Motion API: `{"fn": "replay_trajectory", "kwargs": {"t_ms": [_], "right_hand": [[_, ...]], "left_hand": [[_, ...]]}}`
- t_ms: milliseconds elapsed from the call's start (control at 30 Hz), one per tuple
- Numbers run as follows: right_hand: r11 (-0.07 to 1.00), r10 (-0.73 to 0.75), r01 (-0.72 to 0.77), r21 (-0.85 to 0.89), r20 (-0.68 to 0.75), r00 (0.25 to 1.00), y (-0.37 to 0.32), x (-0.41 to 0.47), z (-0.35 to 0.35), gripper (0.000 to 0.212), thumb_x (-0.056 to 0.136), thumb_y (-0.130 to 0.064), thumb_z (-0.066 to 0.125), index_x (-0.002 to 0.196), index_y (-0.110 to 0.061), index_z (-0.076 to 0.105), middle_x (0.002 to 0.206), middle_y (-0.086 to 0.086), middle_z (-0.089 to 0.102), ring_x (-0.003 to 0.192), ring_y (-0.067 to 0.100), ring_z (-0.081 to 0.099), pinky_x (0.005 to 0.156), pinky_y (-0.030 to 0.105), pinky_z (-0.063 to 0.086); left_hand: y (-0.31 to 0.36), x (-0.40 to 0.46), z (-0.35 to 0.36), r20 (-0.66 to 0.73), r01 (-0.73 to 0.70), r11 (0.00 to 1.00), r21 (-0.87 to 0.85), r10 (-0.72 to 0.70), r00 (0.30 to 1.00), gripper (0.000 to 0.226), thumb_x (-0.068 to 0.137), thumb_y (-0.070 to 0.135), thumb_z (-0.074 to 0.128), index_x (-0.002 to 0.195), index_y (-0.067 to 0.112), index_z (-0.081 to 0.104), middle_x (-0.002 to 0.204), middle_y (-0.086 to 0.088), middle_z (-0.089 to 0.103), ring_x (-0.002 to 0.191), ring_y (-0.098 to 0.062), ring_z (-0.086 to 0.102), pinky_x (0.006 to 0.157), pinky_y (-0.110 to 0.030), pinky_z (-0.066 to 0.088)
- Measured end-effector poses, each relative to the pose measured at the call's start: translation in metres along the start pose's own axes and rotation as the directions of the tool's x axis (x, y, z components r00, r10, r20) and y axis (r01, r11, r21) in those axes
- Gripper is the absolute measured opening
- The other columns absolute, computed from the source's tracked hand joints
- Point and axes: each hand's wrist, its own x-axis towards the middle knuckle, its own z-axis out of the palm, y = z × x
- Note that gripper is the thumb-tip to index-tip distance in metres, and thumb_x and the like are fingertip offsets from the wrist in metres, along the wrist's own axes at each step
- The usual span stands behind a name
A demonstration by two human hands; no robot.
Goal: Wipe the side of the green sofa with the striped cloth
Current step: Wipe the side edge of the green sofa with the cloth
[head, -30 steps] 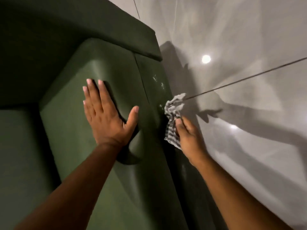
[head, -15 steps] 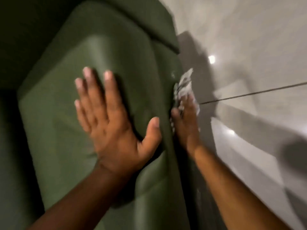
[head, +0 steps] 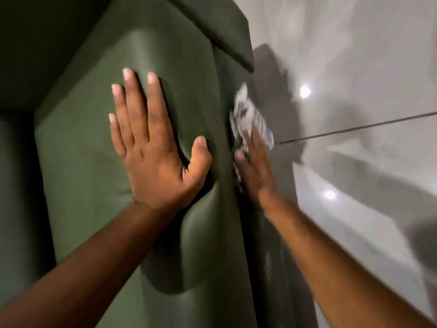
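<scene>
- the left hand point(head: 153, 147) lies flat on the top of the green sofa point(head: 94, 162) arm, palm down, fingers stretched out and close together, thumb spread off to the side.
- the cushion dents under the heel of that hand, with a soft fold bulging just below the wrist.
- the right hand point(head: 254, 166) is over the outer edge of the arm, against the sofa's side, which drops away dark and steep from this view.
- the striped cloth point(head: 248, 114) is bunched under and above the right hand's fingers, pressed against the side of the sofa near its upper edge; grey and white stripes show, though the cloth is blurred.
- the right hand's fingers lie out along the cloth, thumb on the near side of it; whether they curl round the cloth or only press it flat i cannot tell, because of the blur.
- pale smears point(head: 269, 261) show on the dark side of the sofa lower down, beside the right forearm.
- the floor point(head: 366, 233) to the right is glossy pale tile with a dark grout line point(head: 354, 127) and two bright light reflections.
</scene>
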Motion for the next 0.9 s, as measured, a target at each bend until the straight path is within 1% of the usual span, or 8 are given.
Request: {"fn": "replay_trajectory", "kwargs": {"t_ms": [100,200,267,400,533,667,800,900], "right_hand": [[0.995,0.093,-0.093,0.037,0.009,0.996,0.015,-0.067,-0.002,0.052,0.093,-0.067,0.028,0.140,-0.060,0.006,0.162,0.003,0.011,0.150,0.022,0.007,0.118,0.061,0.014],[0.979,0.204,-0.204,-0.017,-0.010,0.979,0.019,-0.062,0.003,0.052,0.086,-0.075,0.024,0.132,-0.070,0.000,0.160,-0.010,0.002,0.150,0.015,0.001,0.119,0.057,0.009],[0.970,0.243,-0.244,-0.025,-0.034,0.969,0.015,-0.036,0.003,0.051,0.087,-0.070,0.026,0.131,-0.071,0.001,0.161,-0.005,0.006,0.149,0.018,0.001,0.120,0.057,0.007],[0.969,0.244,-0.245,-0.018,-0.050,0.968,0.015,0.024,0.001,0.066,0.090,-0.056,0.030,0.149,-0.028,0.016,0.163,0.006,0.009,0.149,0.022,0.005,0.121,0.053,0.007],[0.971,0.234,-0.231,0.062,-0.047,0.971,0.009,0.087,0.002,0.077,0.084,-0.066,0.030,0.149,-0.026,0.019,0.161,0.007,0.017,0.148,0.023,0.013,0.121,0.049,0.012],[0.975,0.204,-0.194,0.110,-0.084,0.975,-0.011,0.160,0.008,0.070,0.086,-0.058,0.036,0.145,-0.020,0.033,0.158,0.010,0.029,0.145,0.026,0.025,0.119,0.050,0.019],[0.985,0.145,-0.135,0.107,-0.085,0.986,-0.021,0.156,0.010,0.064,0.089,-0.044,0.040,0.145,-0.013,0.033,0.159,0.017,0.022,0.146,0.031,0.021,0.118,0.036,0.013],[0.999,0.048,-0.048,-0.006,-0.014,0.999,-0.030,0.129,0.011,0.061,0.090,-0.035,0.041,0.145,-0.011,0.032,0.160,0.021,0.013,0.148,0.035,0.010,0.121,0.049,0.009]], "left_hand": [[0.000,0.001,-0.002,0.026,0.002,1.000,-0.005,-0.002,1.000,0.089,0.083,0.054,0.038,0.154,0.005,0.017,0.164,-0.022,0.010,0.153,-0.036,0.005,0.123,-0.055,0.007],[-0.001,0.002,0.000,0.030,-0.009,1.000,-0.003,0.009,1.000,0.089,0.083,0.054,0.039,0.155,0.006,0.015,0.164,-0.021,0.008,0.154,-0.034,0.003,0.123,-0.054,0.006],[-0.003,0.001,0.004,0.024,-0.012,1.000,0.000,0.012,1.000,0.089,0.084,0.053,0.038,0.154,0.004,0.014,0.164,-0.022,0.009,0.154,-0.035,0.003,0.124,-0.054,0.006],[-0.005,0.003,0.009,0.000,-0.014,1.000,0.020,0.014,1.000,0.089,0.085,0.052,0.039,0.153,-0.001,0.017,0.162,-0.025,0.013,0.153,-0.037,0.007,0.123,-0.054,0.007],[-0.003,0.003,0.009,-0.007,-0.016,1.000,0.025,0.016,1.000,0.088,0.086,0.052,0.039,0.152,-0.002,0.017,0.161,-0.027,0.015,0.152,-0.039,0.009,0.124,-0.052,0.007],[-0.005,0.004,0.011,-0.024,-0.022,0.999,0.027,0.023,0.999,0.088,0.087,0.051,0.040,0.151,-0.005,0.017,0.160,-0.031,0.015,0.151,-0.043,0.010,0.124,-0.052,0.007],[-0.005,0.003,0.011,-0.006,-0.014,1.000,0.008,0.014,1.000,0.089,0.087,0.051,0.040,0.151,-0.005,0.018,0.160,-0.031,0.015,0.151,-0.044,0.009,0.124,-0.050,0.006],[-0.002,0.002,0.009,-0.017,-0.021,1.000,0.018,0.022,1.000,0.088,0.087,0.052,0.039,0.151,-0.004,0.019,0.160,-0.030,0.016,0.151,-0.044,0.011,0.123,-0.051,0.007]]}}
